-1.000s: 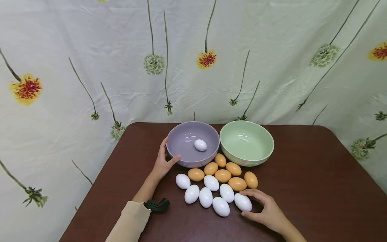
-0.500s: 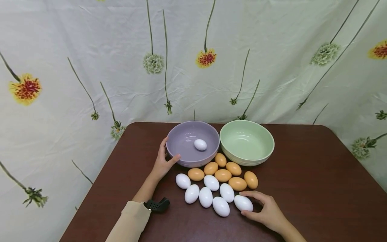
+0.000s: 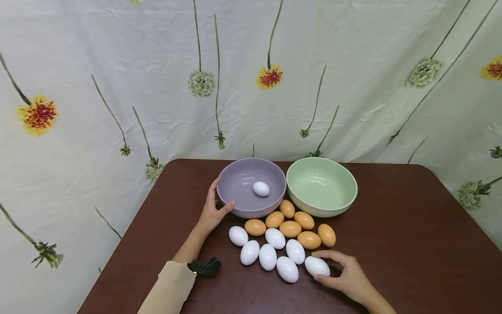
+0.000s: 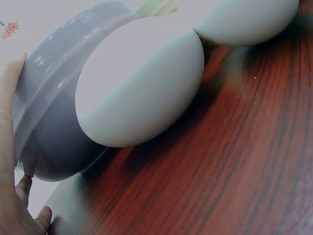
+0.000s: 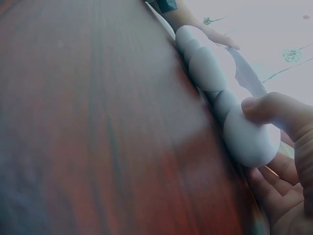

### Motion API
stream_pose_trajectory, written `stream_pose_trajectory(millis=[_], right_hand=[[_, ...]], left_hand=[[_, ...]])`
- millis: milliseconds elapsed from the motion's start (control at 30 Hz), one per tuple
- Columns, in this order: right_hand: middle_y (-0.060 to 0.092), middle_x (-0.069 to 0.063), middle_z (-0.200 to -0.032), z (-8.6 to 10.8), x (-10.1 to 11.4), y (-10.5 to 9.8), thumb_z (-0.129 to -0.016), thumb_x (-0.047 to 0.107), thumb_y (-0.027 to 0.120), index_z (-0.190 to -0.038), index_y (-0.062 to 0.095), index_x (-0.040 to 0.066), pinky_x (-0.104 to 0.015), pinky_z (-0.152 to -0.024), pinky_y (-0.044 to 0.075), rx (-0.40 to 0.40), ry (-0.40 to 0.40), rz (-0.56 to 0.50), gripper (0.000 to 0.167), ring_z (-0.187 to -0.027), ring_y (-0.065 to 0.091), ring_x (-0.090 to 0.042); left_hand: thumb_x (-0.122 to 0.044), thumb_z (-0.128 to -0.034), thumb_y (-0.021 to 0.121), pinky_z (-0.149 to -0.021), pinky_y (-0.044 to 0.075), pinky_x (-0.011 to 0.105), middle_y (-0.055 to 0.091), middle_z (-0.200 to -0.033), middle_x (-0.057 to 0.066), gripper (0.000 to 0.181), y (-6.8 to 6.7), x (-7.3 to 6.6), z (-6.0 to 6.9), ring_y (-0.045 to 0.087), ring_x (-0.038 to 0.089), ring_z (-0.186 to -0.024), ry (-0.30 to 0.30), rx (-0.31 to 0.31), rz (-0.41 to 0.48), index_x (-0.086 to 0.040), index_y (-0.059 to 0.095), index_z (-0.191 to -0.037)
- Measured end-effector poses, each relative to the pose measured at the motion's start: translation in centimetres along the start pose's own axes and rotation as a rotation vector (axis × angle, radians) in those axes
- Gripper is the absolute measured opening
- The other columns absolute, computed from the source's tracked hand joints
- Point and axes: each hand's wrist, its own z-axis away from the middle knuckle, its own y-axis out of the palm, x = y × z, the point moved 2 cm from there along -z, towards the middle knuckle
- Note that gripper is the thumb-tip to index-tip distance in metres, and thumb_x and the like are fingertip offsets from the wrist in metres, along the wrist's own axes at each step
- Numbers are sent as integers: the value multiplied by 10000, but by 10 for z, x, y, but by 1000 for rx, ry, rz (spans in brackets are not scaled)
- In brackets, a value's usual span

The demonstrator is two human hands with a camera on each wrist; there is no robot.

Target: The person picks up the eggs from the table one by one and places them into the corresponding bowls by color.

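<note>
My left hand (image 3: 211, 213) holds the left side of a purple bowl (image 3: 239, 187), thumb at its front rim and fingers along the outer wall. One white egg (image 3: 261, 189) lies in that bowl. At the right end of a group of loose eggs, my right hand (image 3: 350, 279) pinches another white egg (image 3: 316, 266) between thumb and fingers. The right wrist view shows the thumb on top of this egg (image 5: 249, 139), with fingers below and behind it. Several white eggs (image 3: 268, 257) lie to its left; several brown eggs (image 3: 290, 229) lie behind them.
A green bowl (image 3: 321, 187) stands right beside the purple one, at the back of the dark red-brown table (image 3: 400, 244). Behind the table hangs a flowered cloth (image 3: 157, 56). A large white egg (image 4: 142, 83) close to the left wrist camera partly hides the purple bowl.
The pinched white egg has shifted slightly to the right, away from the neighbouring white egg, with my right hand on it. My left hand stays at the purple bowl.
</note>
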Motion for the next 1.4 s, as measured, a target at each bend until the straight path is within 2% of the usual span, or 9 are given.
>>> stream_pose_trajectory(millis=[200, 467, 800, 967, 1200, 1400], right_hand=[[702, -60, -1066, -2, 5, -2, -744, -6, 823, -1116, 689, 5, -195, -793, 502, -8, 32, -24, 395, -952, 654, -85], [696, -62, -1083, -12, 13, -6, -737, -65, 805, -1117, 683, -15, -203, -789, 507, -22, -27, -48, 403, -980, 640, -73], [695, -21, -1094, -33, 21, -10, -746, -88, 785, -1133, 662, -62, -216, -792, 510, -3, -35, -78, 407, -938, 660, -112], [689, -58, -1061, -47, 26, -10, -750, -77, 789, -1137, 668, -45, -243, -799, 518, 13, -63, -75, 407, -931, 654, -124], [694, -35, -1077, -63, 26, -7, -750, -47, 801, -1120, 675, -46, -248, -831, 510, 9, -20, -68, 391, -990, 627, -71], [693, -60, -1084, -76, 25, -5, -742, -56, 800, -1120, 672, -58, -251, -811, 514, 18, -11, -84, 399, -947, 652, -124]], left_hand=[[-49, -858, 652, -1082, 222, 568, 153, -1555, 275, 871, -1, 0, 1, 237, 432, -1385, -1, -1, 2, 27, 107, -1533], [-58, -856, 658, -1085, 220, 571, 154, -1555, 273, 876, -2, 0, 0, 237, 424, -1387, 1, -4, -1, 23, 109, -1534], [-46, -857, 648, -1088, 211, 574, 156, -1549, 291, 861, -1, -1, 1, 221, 454, -1390, 1, -7, 0, 30, 116, -1531], [-58, -856, 654, -1089, 209, 570, 152, -1553, 287, 866, -1, -1, 1, 209, 445, -1399, -2, -10, -3, 30, 118, -1530], [-57, -852, 657, -1083, 216, 569, 147, -1552, 295, 868, -1, 0, 0, 213, 453, -1391, -1, -10, 0, 47, 119, -1525], [-56, -851, 657, -1074, 228, 573, 151, -1545, 307, 861, 0, 0, 0, 233, 462, -1371, -1, -15, -4, 61, 124, -1517]])
